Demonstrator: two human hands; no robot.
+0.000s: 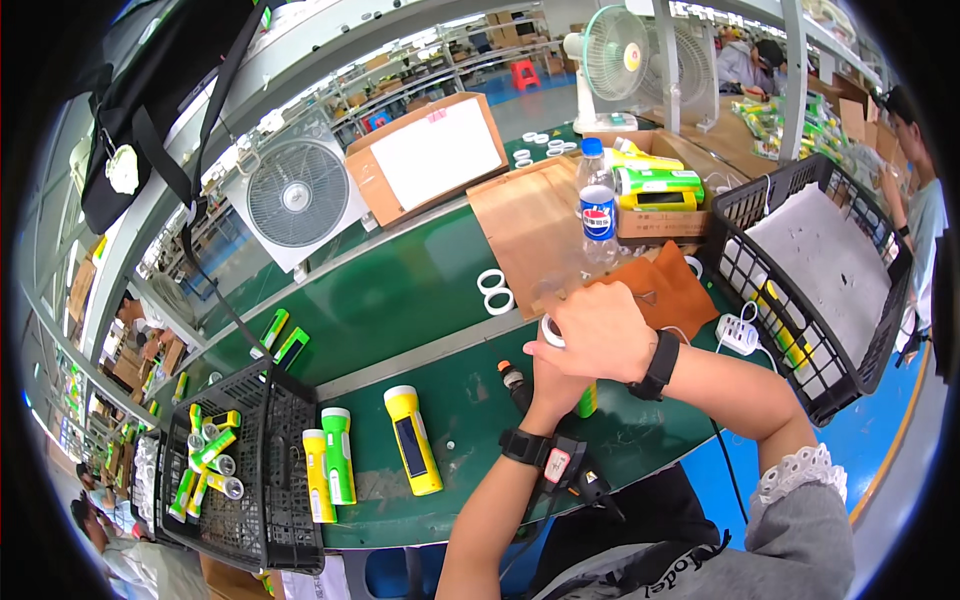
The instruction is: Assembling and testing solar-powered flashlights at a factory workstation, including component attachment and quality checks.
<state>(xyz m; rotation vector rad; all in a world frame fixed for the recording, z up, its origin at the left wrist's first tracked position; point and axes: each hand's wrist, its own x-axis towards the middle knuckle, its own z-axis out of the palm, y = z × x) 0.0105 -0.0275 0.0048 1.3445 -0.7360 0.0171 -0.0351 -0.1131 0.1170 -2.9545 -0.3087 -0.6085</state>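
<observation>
My hands meet in front of me, over the near right part of the green bench. My left hand (558, 385) is closed beneath, around what looks like a flashlight; a green piece of its body (587, 402) shows below the hands. My right hand (605, 328) is closed over the top, with a white ring (552, 331) at its fingers. Most of the held piece is hidden by the hands. Left of my forearm lies a black electric screwdriver (514, 384). Farther left, a yellow flashlight (411, 440) lies alone, beside a green flashlight (338, 455) and another yellow one (319, 475).
Black crates stand left (285, 470) with small flashlights inside, and right (790, 340). Loose white rings (495, 292) lie on the green belt (390, 290). Beyond my hands are a soda bottle (597, 205), an orange cloth (665, 285), a flashlight box (655, 228) and a power strip (738, 335).
</observation>
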